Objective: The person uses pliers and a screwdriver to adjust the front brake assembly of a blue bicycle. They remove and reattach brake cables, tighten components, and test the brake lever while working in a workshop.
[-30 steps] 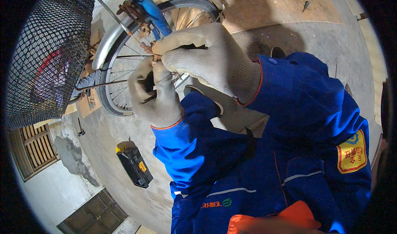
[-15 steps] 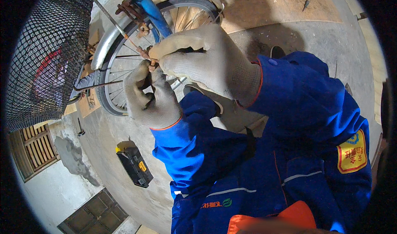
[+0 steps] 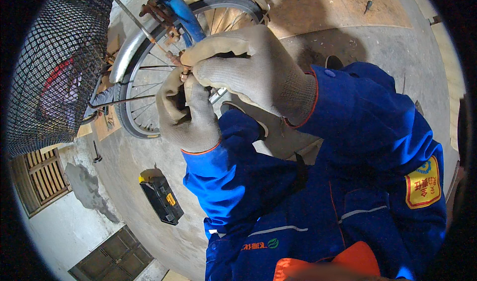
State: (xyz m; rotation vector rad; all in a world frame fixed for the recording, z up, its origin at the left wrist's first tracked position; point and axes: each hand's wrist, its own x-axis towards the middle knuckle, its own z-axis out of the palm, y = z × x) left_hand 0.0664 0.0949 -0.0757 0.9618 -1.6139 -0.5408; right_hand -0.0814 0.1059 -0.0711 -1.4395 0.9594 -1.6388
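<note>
Both my hands wear pale grey work gloves and meet at a small rusty metal fitting beside the bicycle's front wheel. My left hand pinches the fitting from below between thumb and curled fingers. Just above it, my right hand has thumb and forefinger closed at the fitting's upper part, their tips nearly touching the left ones. A thin metal rod slants down from the top left to the fitting. Behind my hands are the spoked wheel and the blue frame tube. The exact contact is partly hidden by my fingers.
A black mesh basket fills the left side near the wheel. On the floor lies a black toolbox with yellow parts. Two small dark tools rest on a brown board at the top right. A silver mudguard curves around the tyre.
My left hand has shifted slightly right and up, together with the fitting. The right hand has turned a little, its fingers still closed at the same place.
</note>
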